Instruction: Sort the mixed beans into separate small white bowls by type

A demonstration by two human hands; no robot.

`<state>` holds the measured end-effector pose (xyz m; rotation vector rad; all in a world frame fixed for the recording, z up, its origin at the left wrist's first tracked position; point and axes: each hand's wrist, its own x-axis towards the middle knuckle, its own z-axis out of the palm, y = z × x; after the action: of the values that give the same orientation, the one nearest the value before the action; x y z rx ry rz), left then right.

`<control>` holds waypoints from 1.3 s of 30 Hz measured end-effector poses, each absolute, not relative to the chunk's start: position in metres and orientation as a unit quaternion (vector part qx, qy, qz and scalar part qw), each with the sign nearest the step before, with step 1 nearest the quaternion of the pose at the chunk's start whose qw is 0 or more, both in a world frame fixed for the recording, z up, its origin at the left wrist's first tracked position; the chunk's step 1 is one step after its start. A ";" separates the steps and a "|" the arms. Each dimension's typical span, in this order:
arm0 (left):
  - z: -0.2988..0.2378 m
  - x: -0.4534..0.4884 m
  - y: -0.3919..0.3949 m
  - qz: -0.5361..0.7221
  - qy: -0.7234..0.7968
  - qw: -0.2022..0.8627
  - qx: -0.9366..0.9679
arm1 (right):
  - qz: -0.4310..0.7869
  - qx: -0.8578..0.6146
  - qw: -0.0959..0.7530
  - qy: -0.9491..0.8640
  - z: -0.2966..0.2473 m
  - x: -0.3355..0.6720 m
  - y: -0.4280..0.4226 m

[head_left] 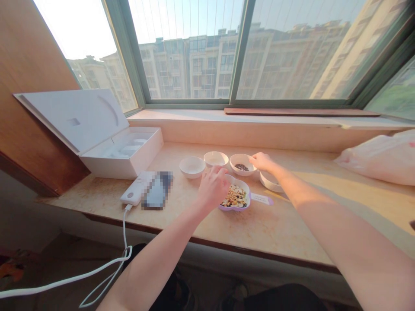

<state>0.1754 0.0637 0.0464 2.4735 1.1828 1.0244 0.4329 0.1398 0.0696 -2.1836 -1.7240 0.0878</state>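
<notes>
Four bowls [192,168] are arcing from ten to two o'clock around the bean-filled tray [236,209], probably for easy reach, while the half-curled left hand [213,188] at ten and nearly closed right hand [263,161] at one are hiding any hold.

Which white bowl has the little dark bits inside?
The second white bowl from the right, by the right hand: dark bits inside. The other three show none, though the rightmost is partly hidden.
</notes>
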 end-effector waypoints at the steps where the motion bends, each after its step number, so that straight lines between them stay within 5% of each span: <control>1: 0.047 0.177 0.064 0.354 0.400 0.123 0.837 | 0.032 -0.774 0.178 -0.607 0.074 0.434 0.136; 15: 0.060 0.177 0.079 0.396 0.352 0.442 0.724 | -0.098 -0.707 0.305 -0.630 0.085 0.367 0.051; 23: 0.045 0.157 0.088 0.397 0.343 0.410 0.746 | -0.047 -0.625 0.353 -0.694 0.063 0.353 0.040; 32: 0.028 0.149 0.084 0.380 0.290 0.163 0.863 | -0.067 -0.521 0.309 -0.793 0.042 0.369 0.026; 39: 0.043 0.152 0.084 0.345 0.264 0.122 0.892 | -0.013 -0.502 0.342 -0.795 0.040 0.376 0.022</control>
<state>0.1518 0.0836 0.0427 2.6039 0.7704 1.0072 0.3755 0.0223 0.0402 -1.3045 -2.0664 -0.0332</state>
